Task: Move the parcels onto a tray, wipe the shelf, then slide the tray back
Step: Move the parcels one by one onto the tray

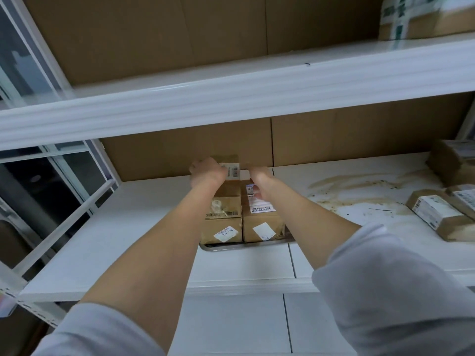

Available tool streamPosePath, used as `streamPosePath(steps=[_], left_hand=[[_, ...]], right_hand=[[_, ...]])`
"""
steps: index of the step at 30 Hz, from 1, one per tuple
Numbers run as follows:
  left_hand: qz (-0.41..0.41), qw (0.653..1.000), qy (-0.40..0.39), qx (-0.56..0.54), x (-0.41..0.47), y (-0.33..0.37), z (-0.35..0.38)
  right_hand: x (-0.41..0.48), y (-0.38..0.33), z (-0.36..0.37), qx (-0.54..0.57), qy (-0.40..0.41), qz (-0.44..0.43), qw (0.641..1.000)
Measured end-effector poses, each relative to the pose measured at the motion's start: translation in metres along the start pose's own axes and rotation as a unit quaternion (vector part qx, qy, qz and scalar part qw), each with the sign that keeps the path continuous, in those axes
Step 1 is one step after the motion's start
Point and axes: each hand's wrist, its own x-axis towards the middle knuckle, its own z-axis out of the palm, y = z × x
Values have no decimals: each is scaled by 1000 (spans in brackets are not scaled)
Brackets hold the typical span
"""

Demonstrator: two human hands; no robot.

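Note:
A metal tray (231,247) lies on the white shelf (115,240) and carries two brown cardboard parcels, one on the left (223,222) and one on the right (262,222). Behind them, a smaller parcel with a barcode label (230,167) is held between my left hand (205,172) and my right hand (261,173), above the rear of the tray. Both arms reach deep into the shelf. My fingers are mostly hidden behind the parcel. To the right, the shelf board shows brown dirt smears (359,194).
More parcels (437,214) lie at the shelf's right end, with another (452,163) behind them. A white upper shelf (231,98) overhangs closely and holds a taped box (424,19) at top right. Brown cardboard lines the back. White frame bars stand at left.

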Motion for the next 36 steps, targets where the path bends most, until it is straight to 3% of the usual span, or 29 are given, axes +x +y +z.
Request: streamPosePath(steps=[5, 14, 17, 25, 30, 36], left_hand=[[101, 994, 6, -34, -22, 41, 11], [185, 967, -123, -122, -69, 130, 59], [213, 958, -144, -123, -85, 157, 75], [217, 931, -191, -224, -137, 227, 128], [205, 919, -230, -247, -177, 273, 156], [258, 909, -284, -165, -208, 310, 195]], right_hand=[[-1, 6, -36, 17, 40, -2, 999], [-16, 24, -139, -39, 111, -64, 991], [-22, 34, -176, -62, 177, -36, 982], [-34, 67, -268, -22, 304, -8, 952], [-46, 88, -329, -46, 324, -1, 945], [-55, 116, -382, -93, 328, 24, 940]])
